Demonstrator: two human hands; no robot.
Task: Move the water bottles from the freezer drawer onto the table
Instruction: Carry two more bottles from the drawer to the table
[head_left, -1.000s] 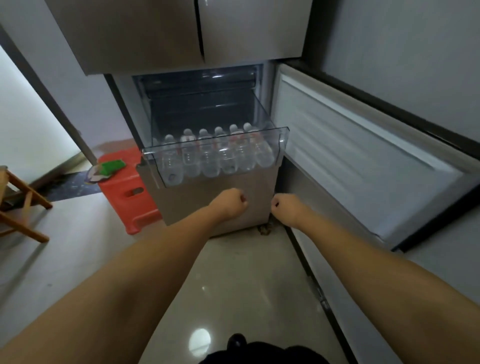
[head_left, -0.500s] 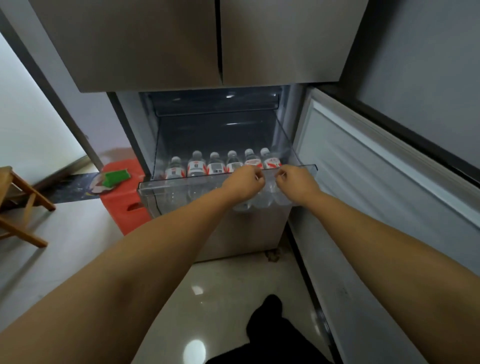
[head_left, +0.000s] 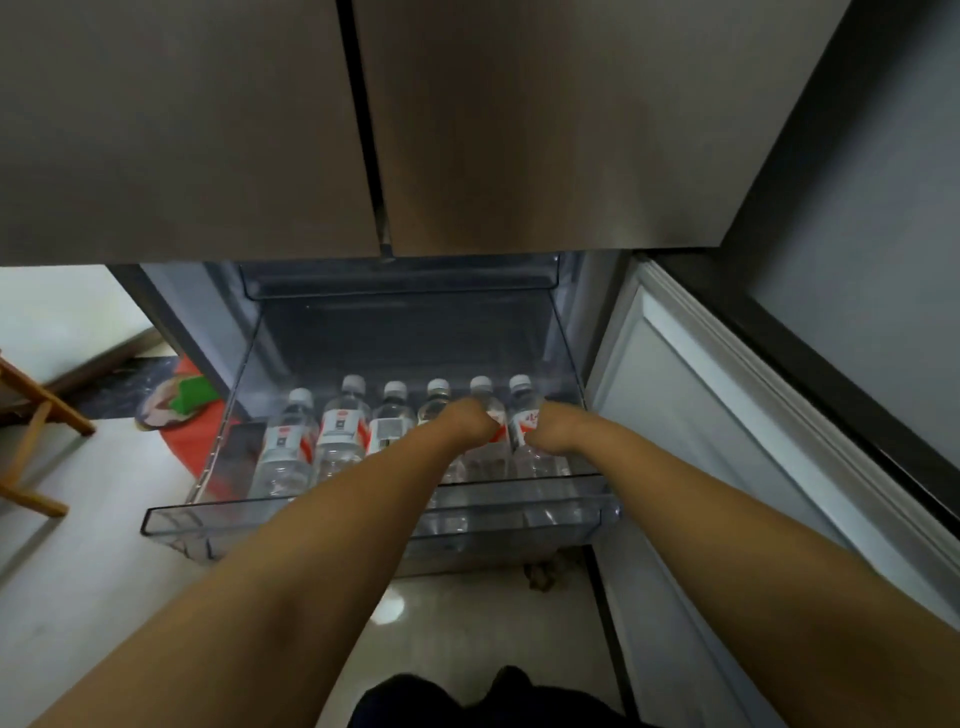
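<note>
Inside the clear plastic drawer (head_left: 374, 525), both hands (head_left: 511, 426) grip cylindrical, white-capped bottles (head_left: 337, 431).

Two brushed grey upper fridge doors (head_left: 467, 119) fill the top of the view, a dark seam running between them. To the right stands a grey wall (head_left: 872, 249), with the open lower door (head_left: 727, 415) (its pale inner lining facing in) swung out below it. The floor (head_left: 78, 561) is glossy light tile carrying a small bright reflection. At the left edge are wooden chair legs (head_left: 36, 436), and near them a red stool (head_left: 195, 441) with a green object (head_left: 193, 397) on top.
</note>
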